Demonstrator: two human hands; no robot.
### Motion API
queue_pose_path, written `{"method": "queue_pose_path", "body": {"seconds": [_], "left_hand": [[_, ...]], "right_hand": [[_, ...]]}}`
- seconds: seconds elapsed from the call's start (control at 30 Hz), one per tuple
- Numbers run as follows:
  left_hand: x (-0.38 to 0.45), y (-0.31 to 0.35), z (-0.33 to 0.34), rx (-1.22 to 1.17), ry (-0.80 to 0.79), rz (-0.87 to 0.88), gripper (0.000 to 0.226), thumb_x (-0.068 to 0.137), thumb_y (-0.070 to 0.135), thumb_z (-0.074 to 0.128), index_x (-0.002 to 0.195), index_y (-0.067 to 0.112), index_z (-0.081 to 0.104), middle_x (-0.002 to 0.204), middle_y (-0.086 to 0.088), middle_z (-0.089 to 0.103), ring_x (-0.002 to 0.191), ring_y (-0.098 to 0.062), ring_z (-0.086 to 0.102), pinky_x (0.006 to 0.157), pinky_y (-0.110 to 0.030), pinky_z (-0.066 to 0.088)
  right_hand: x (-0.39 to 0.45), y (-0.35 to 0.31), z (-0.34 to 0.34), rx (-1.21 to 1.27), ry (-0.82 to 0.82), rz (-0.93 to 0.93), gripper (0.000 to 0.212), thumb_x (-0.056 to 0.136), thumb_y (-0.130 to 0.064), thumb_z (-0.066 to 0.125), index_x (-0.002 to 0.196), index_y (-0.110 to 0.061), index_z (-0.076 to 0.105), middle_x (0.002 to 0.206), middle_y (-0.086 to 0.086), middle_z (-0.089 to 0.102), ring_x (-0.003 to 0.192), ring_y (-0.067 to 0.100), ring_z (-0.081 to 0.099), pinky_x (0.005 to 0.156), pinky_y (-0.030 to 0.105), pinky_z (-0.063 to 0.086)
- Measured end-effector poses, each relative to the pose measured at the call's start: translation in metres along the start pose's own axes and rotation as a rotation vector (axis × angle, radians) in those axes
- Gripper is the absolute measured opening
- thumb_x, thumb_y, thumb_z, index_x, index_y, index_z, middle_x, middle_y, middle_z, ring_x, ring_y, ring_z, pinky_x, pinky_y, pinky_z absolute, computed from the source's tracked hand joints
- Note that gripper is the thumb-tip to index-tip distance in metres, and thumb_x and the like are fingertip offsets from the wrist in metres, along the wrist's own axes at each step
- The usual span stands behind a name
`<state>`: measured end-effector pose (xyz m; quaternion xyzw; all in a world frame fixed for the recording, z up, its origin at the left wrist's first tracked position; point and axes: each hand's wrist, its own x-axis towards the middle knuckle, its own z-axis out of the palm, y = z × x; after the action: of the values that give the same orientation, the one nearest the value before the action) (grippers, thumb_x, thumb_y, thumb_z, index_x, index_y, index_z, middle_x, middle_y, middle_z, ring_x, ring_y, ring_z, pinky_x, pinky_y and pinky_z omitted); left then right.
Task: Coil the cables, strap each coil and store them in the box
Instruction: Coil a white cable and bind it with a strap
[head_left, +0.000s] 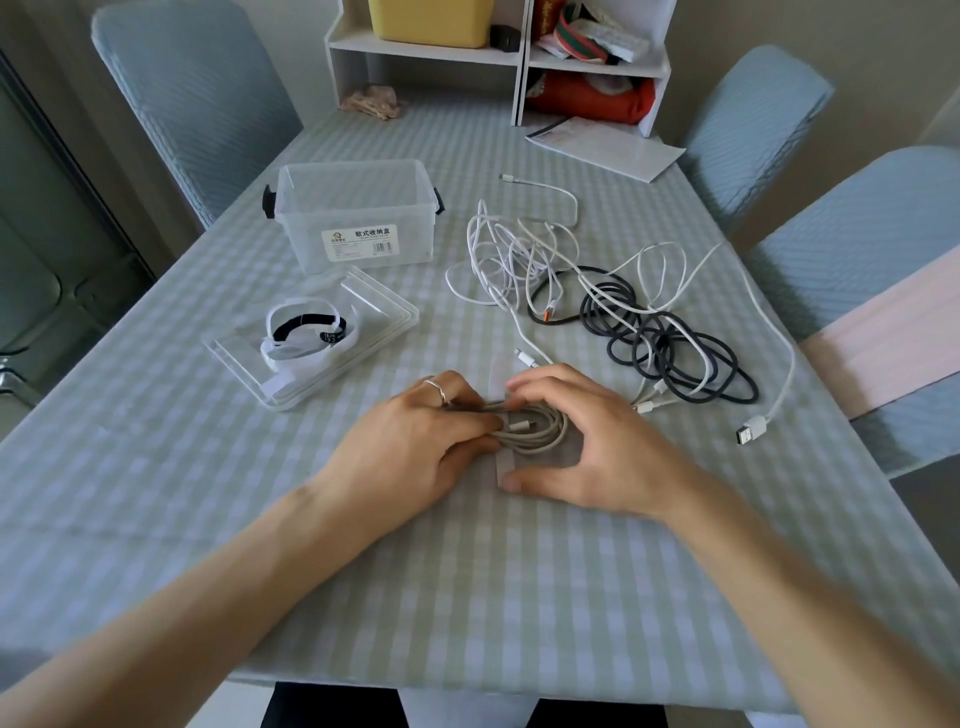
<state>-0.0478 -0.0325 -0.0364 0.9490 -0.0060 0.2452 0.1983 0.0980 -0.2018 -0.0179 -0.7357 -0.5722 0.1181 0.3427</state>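
Observation:
A coiled pale grey cable (540, 427) lies on the table in front of me, across a white strap (505, 462) whose ends show above and below the coil. My left hand (415, 441) grips the coil's left side. My right hand (587, 441) arches over its right side, thumb on the strap's near end, fingertips on the coil's top. A tangle of white cables (519, 254) and a dark cable (670, 343) lie behind to the right. The clear box (358, 218) stands open at the back left.
The box's clear lid (311, 338) lies before it, holding white and black straps (306, 332). A white USB plug (750, 430) lies right of my right hand. White shelves (498, 57) and papers (608, 148) are at the far end. Blue-covered chairs (857, 260) surround the table.

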Motion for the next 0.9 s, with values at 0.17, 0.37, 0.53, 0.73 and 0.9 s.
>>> {"method": "queue_pose_path", "body": {"seconds": [0.17,0.37,0.53,0.73,0.9], "left_hand": [[0.002,-0.001,0.0,-0.042,0.018,-0.044,0.024,0.088,0.039,0.062,0.103,0.029,0.077,0.098,0.004,0.066,0.084,-0.016,0.066,0.07,-0.035,0.056],[0.002,0.0,-0.001,-0.065,-0.003,-0.056,0.027,0.088,0.041,0.058,0.105,0.031,0.077,0.1,0.003,0.067,0.085,-0.014,0.067,0.071,-0.034,0.057],[0.0,0.0,-0.003,0.106,-0.017,0.082,0.025,0.092,0.03,0.051,0.111,0.031,0.068,0.103,-0.001,0.064,0.084,-0.025,0.066,0.056,-0.041,0.057],[-0.007,-0.004,-0.004,0.037,-0.023,0.084,0.027,0.097,0.025,0.05,0.117,0.022,0.067,0.114,0.002,0.062,0.095,-0.022,0.064,0.067,-0.04,0.056],[0.001,0.003,0.001,-0.048,0.079,-0.045,0.017,0.091,0.028,0.064,0.098,0.021,0.078,0.099,0.006,0.072,0.09,-0.008,0.065,0.075,-0.032,0.053]], "right_hand": [[-0.012,0.005,-0.006,-0.055,-0.031,-0.089,0.06,0.067,-0.047,0.086,0.12,-0.026,0.067,0.137,-0.014,0.053,0.128,0.004,0.05,0.108,0.028,0.041],[-0.002,0.004,0.009,-0.337,0.184,-0.414,0.021,0.088,-0.031,0.073,0.101,-0.015,0.078,0.107,0.002,0.068,0.099,0.023,0.064,0.087,0.036,0.051],[0.001,-0.001,0.018,-0.253,0.26,-0.341,0.015,0.09,-0.019,0.067,0.082,-0.011,0.077,0.087,-0.001,0.07,0.078,0.018,0.064,0.074,0.03,0.052],[0.017,-0.009,0.009,0.038,0.239,0.02,0.005,0.08,-0.016,0.079,0.076,-0.016,0.079,0.079,-0.005,0.07,0.072,0.012,0.066,0.068,0.032,0.051],[0.027,-0.009,0.01,0.074,0.201,0.139,0.006,0.079,-0.023,0.083,0.077,-0.018,0.08,0.08,-0.006,0.07,0.073,0.01,0.066,0.071,0.034,0.051]]}}
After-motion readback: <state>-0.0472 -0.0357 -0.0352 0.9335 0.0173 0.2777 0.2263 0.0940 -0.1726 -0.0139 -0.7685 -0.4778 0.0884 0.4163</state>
